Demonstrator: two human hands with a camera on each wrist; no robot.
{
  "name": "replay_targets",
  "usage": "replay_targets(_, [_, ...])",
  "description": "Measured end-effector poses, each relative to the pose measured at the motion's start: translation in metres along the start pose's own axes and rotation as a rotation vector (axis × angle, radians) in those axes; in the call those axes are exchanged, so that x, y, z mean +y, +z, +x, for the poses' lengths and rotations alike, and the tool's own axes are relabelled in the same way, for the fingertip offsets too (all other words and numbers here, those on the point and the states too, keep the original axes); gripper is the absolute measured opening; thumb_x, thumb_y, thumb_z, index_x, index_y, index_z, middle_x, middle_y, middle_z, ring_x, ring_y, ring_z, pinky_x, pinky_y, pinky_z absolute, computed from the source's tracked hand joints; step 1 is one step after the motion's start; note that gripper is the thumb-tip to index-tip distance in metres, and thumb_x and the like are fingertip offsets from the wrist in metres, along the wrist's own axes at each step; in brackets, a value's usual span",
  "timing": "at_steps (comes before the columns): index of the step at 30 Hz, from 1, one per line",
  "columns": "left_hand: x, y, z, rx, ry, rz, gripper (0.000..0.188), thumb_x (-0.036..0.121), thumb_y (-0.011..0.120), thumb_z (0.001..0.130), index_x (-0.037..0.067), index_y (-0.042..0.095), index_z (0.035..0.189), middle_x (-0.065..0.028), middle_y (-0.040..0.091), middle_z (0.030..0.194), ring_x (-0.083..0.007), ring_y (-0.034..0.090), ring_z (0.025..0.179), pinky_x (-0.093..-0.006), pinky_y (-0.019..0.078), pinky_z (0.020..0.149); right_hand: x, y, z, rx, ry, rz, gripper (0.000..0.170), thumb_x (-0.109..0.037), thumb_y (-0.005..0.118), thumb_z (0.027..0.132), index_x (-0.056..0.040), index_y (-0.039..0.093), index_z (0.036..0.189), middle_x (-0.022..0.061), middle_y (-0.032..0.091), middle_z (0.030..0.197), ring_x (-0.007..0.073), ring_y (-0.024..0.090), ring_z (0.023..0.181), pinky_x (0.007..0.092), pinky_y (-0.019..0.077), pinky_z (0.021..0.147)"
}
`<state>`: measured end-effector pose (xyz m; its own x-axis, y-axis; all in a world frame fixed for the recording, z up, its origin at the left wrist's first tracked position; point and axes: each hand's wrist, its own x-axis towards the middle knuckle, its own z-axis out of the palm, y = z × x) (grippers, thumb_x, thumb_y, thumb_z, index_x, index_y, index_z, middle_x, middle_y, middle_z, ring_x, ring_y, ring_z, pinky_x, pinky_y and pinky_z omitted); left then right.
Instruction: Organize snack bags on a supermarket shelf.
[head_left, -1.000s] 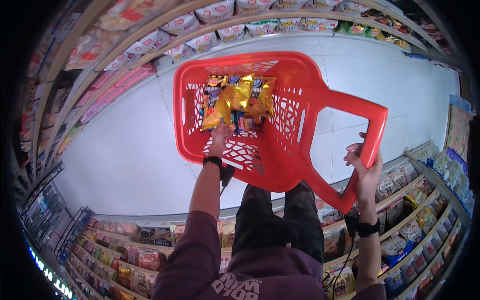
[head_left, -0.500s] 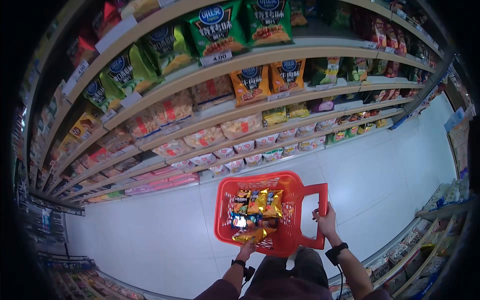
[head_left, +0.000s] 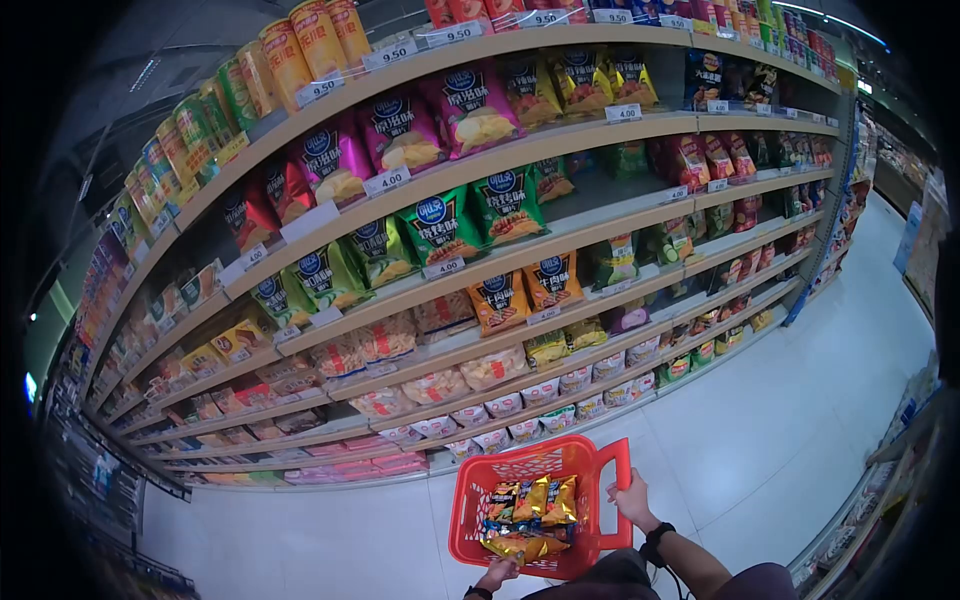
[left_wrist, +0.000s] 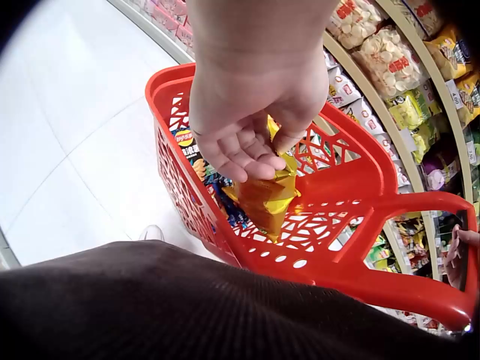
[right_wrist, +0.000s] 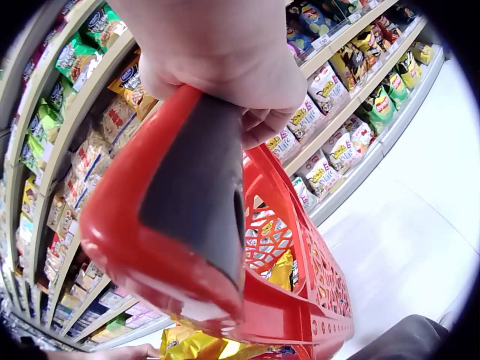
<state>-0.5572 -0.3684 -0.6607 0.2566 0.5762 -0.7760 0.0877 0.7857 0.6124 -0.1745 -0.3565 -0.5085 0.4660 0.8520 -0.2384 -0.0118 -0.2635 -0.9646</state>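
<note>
Pinching the top part of a gold bag (head_left: 528, 546) between thumb and curled fingers, the left hand (head_left: 499, 574) is positioned at the near side of the red basket (head_left: 459, 512). The gold bag is inside the basket, next to its near wall; whether it touches the basket bottom cannot be told. The right hand (head_left: 632, 499) is wrapped around the handle (head_left: 623, 463). Three packets (head_left: 531, 498) form a row inside the basket, beyond the gold bag.

Obstructions: the left hand covers the top of the gold bag in the left wrist view, and a dark trouser leg (left_wrist: 135, 300) fills the lower area. In the right wrist view, the handle hides much of the basket.

Surroundings: a tiered shelf (head_left: 575, 135) stands beyond the basket. It carries tall cans (head_left: 312, 40) on top, with green bags (head_left: 435, 228) and price tags (head_left: 444, 268) lower down. Pale floor tiles (head_left: 700, 450) extend beside the basket.
</note>
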Motion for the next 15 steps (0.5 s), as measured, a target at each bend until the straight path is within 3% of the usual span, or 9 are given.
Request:
replay_targets(4, [-0.039,-0.016,0.005,-0.044,0.001,-0.012,0.022,0.026,0.062,0.093,0.004,0.061,0.094,-0.0074,0.065,0.082,-0.0188,0.065,0.069,-0.0329,0.0568,0.066,0.008,0.001,0.007,-0.021,-0.018,-0.007,0.033,0.002,0.067,0.081,0.0000,0.048,0.108,0.0121,0.069,0.081,0.0193,0.069,0.061,0.0303,0.0541,0.051])
replay_targets(9, [-0.047,-0.012,-0.005,-0.094,-0.112,-0.140,0.027,0.030,0.059,0.095,0.004,0.061,0.098,-0.0074,0.065,0.085,-0.0214,0.066,0.074,-0.0364,0.0572,0.074,0.015,0.005,0.013,-0.054,-0.035,-0.044,0.034,0.000,0.068,0.081,0.0014,0.048,0.108,0.0138,0.069,0.082,0.0221,0.070,0.062,0.0326,0.0566,0.053])
replay_targets(11, [-0.041,-0.006,0.001,-0.057,-0.045,-0.128,0.029,0.032,0.058,0.096,0.004,0.061,0.101,-0.0084,0.066,0.084,-0.0228,0.066,0.074,-0.0383,0.0563,0.078,0.026,0.008,0.020,-0.076,-0.043,-0.085,0.036,-0.001,0.068,0.081,0.0022,0.047,0.109,0.0150,0.069,0.083,0.0232,0.071,0.063,0.0334,0.0570,0.053])
replay_targets(14, [-0.020,0.005,0.016,-0.025,0.093,-0.199,0.023,0.027,0.057,0.095,0.004,0.059,0.099,-0.0083,0.065,0.080,-0.0239,0.065,0.072,-0.0396,0.0555,0.074,0.032,0.007,0.028,-0.148,0.030,-0.166,0.047,-0.023,0.072,0.081,0.0007,0.048,0.112,0.0237,0.070,0.086,0.0398,0.070,0.077,0.0466,0.0570,0.072])
replay_targets(15, [-0.003,0.014,0.016,-0.033,0.111,-0.235,0.020,0.024,0.057,0.095,0.005,0.059,0.098,-0.0082,0.064,0.079,-0.0245,0.065,0.071,-0.0403,0.0553,0.073,0.032,0.002,0.034,-0.187,0.020,-0.219,0.050,-0.027,0.072,0.080,0.0007,0.047,0.113,0.0248,0.069,0.087,0.0417,0.070,0.081,0.0480,0.0561,0.074])
